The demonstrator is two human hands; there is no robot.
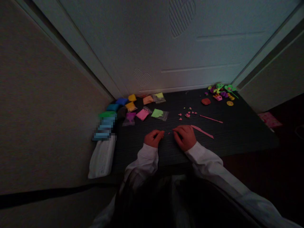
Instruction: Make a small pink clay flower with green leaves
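My left hand point(152, 138) rests on the dark tabletop with thumb and fingertips pinched together. Whatever may be in that pinch is too small to make out. Facing it, my right hand point(186, 136) is closed, its thumb and curled fingers meeting near the tabletop, and any content is hidden. A tiny pink bit point(169, 133) lies in the gap between both hands. Just right of my right hand lies a flat pink modelling tool point(203, 131), with a thinner pink modelling tool point(211, 118) behind it. Several small pink clay pieces point(187, 115) are scattered beyond my right hand.
Bags of coloured clay, including a pink bag point(142, 114) and a light green bag point(157, 113), line the back left. A white packet point(102, 158) lies at the left edge. Colourful clay shapes point(219, 90) and a red disc point(205, 101) sit at the back right, before a white door point(152, 44).
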